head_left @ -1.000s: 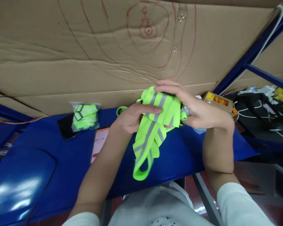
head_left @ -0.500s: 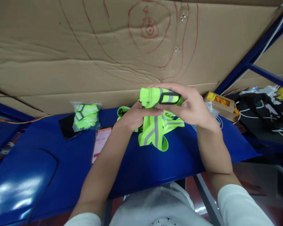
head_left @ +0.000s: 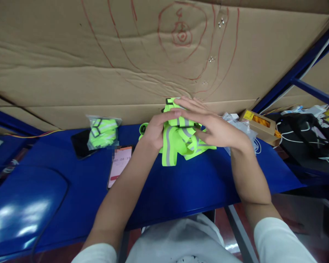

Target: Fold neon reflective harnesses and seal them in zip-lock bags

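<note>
Gripping the near-left side of a neon-yellow strap bundle (head_left: 168, 144) with grey reflective stripes, the person's left hand (head_left: 155, 131) is closed on the folded bands, its thumb lying along the top, at the centre of the frame. Coming in from the right, the right hand (head_left: 218, 126) arches over the same bundle, fingers stretched across its upper face; whether it grips or merely presses is hard to tell, since the hands overlap there. A black buckle (head_left: 169, 101) shows at the bundle's top edge, and loose bands hang below the fingers, one ending in a broad flat fold — others spread to the right, beneath the right hand.

Just left of the left hand, a coiled strap end (head_left: 143, 128) sits on the blue table (head_left: 181, 190). Further left, a clear bag (head_left: 104, 134) of similar straps leans partly over a dark phone (head_left: 80, 144); a second phone (head_left: 120, 166), its screen lit with digits, lies beside the left forearm. Right of centre are crumpled clear plastic (head_left: 238, 126) and a cardboard box (head_left: 260, 128) with orange contents — with a black bag (head_left: 298, 128) at the far right. Cardboard sheeting (head_left: 126, 86) with red rings fills the upper frame.
</note>
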Demonstrator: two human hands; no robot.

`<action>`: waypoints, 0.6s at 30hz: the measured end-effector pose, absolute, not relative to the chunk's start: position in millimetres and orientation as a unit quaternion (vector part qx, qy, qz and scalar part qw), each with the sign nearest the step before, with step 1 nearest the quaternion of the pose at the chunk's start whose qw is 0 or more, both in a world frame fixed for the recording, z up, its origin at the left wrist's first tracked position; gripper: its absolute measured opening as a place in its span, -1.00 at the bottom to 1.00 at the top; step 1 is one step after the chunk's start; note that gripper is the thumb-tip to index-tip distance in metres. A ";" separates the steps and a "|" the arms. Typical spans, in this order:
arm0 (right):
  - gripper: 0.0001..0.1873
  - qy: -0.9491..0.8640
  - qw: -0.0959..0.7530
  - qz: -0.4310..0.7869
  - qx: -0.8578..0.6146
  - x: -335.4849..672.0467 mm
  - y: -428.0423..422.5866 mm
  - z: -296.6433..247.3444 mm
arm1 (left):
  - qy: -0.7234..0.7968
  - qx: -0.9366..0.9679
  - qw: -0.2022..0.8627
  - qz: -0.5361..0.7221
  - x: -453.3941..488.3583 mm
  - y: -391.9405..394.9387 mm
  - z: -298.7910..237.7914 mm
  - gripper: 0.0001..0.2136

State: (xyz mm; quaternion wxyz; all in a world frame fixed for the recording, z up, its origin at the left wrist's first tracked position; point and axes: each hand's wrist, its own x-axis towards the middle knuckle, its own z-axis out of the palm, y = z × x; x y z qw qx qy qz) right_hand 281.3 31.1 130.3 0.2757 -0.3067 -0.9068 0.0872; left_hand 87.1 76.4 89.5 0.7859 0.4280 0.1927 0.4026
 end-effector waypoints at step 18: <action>-0.52 -0.738 0.490 0.190 -0.424 273.6 30.2 129.1 | 0.191 0.416 0.801 0.385 91.1 71.1 75.1 -0.53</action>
